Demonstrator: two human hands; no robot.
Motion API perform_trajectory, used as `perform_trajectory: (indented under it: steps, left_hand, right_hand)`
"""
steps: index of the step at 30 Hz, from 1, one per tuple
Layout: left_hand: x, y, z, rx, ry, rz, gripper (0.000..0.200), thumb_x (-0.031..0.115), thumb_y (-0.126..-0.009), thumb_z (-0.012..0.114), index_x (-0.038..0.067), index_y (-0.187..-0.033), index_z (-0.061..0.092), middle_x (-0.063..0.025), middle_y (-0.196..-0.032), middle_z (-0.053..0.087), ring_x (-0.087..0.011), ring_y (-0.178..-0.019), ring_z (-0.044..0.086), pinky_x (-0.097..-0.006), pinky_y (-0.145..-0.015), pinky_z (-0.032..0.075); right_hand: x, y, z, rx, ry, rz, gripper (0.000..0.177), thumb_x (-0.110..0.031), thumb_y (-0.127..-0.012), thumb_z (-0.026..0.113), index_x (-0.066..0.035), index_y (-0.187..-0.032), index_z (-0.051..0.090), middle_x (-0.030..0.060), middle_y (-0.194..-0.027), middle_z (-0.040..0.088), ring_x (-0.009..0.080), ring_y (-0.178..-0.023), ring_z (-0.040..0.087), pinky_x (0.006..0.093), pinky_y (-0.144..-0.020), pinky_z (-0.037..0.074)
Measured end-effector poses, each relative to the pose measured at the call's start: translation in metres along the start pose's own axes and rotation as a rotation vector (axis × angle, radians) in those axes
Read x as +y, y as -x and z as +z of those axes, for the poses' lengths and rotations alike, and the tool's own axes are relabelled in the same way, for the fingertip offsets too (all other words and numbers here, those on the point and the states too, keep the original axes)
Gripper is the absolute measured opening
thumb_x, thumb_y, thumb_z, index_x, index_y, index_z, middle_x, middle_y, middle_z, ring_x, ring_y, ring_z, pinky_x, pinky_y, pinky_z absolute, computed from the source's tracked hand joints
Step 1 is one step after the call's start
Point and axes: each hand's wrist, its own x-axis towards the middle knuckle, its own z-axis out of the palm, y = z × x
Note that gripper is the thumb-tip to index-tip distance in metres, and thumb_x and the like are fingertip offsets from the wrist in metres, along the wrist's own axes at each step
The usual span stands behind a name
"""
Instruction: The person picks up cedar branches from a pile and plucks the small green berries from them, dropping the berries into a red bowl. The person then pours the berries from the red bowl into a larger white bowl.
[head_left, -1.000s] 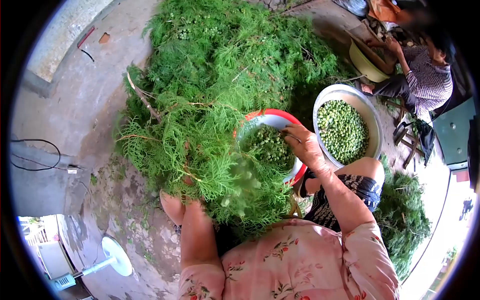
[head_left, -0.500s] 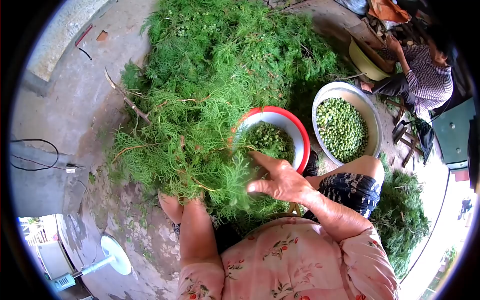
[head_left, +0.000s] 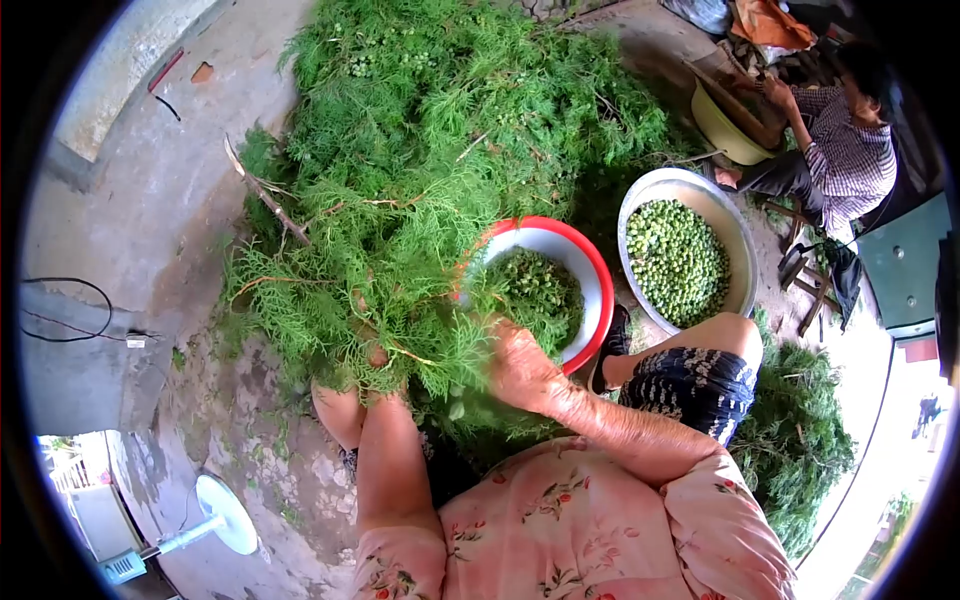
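Just left of the right hand [head_left: 522, 368], by its fingers: leafy branch [head_left: 420, 325], slanting away to the left. Under it, mostly hidden, left hand [head_left: 376, 354]. Cannot tell either hand's fingers, wide or narrow.

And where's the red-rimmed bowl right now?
In the head view, the red-rimmed bowl sits just right of centre, between the branches and the metal basin.
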Motion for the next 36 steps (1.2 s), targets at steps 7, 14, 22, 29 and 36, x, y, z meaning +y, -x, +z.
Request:
perform_trajectory:
  steps: [7, 14, 22, 29, 36]
  left_hand:
    - [-0.021, -0.019, 0.006, 0.001, 0.083, -0.051, 0.031, 0.017, -0.085, 0.055, 0.0, -0.11, 0.053, -0.0095, -0.1, 0.058, -0.0181, -0.084, 0.057, -0.0311, -0.07, 0.049]
    - [-0.04, -0.032, 0.005, -0.002, 0.153, -0.073, 0.034, 0.02, -0.087, 0.054, 0.0, -0.114, 0.051, -0.0097, -0.104, 0.057, -0.0184, -0.086, 0.057, -0.0315, -0.071, 0.05]
    - [-0.077, -0.05, -0.009, -0.015, 0.202, -0.061, 0.038, 0.024, -0.088, 0.053, 0.0, -0.117, 0.049, -0.01, -0.107, 0.056, -0.0186, -0.089, 0.057, -0.0321, -0.072, 0.051]
    - [-0.027, -0.052, 0.018, -0.004, 0.543, -0.136, 0.05, 0.042, -0.09, 0.046, 0.003, -0.122, 0.05, -0.0123, -0.118, 0.056, -0.03, -0.102, 0.054, -0.0445, -0.09, 0.043]
    - [-0.051, -0.06, 0.014, -0.798, 1.483, -0.271, 0.053, 0.041, -0.092, 0.042, 0.002, -0.127, 0.045, -0.0118, -0.125, 0.05, -0.0267, -0.108, 0.051, -0.0418, -0.094, 0.039]
  right_hand:
    - [0.002, 0.002, 0.002, 0.008, 0.0, 0.139, 0.013, -0.007, -0.08, 0.058, 0.0, -0.09, 0.061, 0.0214, -0.08, 0.061, 0.0349, -0.076, 0.06, 0.0372, -0.068, 0.049]
    - [-0.001, 0.013, -0.001, 0.094, 0.004, 0.133, 0.036, -0.027, -0.084, 0.061, -0.001, -0.061, 0.049, 0.0185, -0.057, 0.05, 0.0366, -0.051, 0.049, 0.0407, -0.049, 0.041]
    - [-0.021, 0.032, -0.013, 0.017, -0.168, 0.284, 0.021, -0.017, -0.09, 0.053, -0.001, -0.08, 0.063, 0.0049, -0.059, 0.06, 0.0081, -0.045, 0.052, 0.0246, -0.044, 0.043]
    - [-0.024, 0.046, -0.066, 0.22, -0.562, 0.602, 0.04, -0.038, -0.09, 0.053, -0.007, -0.064, 0.047, -0.0017, -0.053, 0.04, 0.0056, -0.042, 0.035, 0.0224, -0.037, 0.027]
    - [-0.015, 0.031, -0.081, 0.37, -1.135, 0.556, 0.014, -0.021, -0.086, 0.06, -0.008, -0.091, 0.059, 0.0031, -0.068, 0.056, 0.0129, -0.048, 0.048, 0.024, -0.042, 0.038]
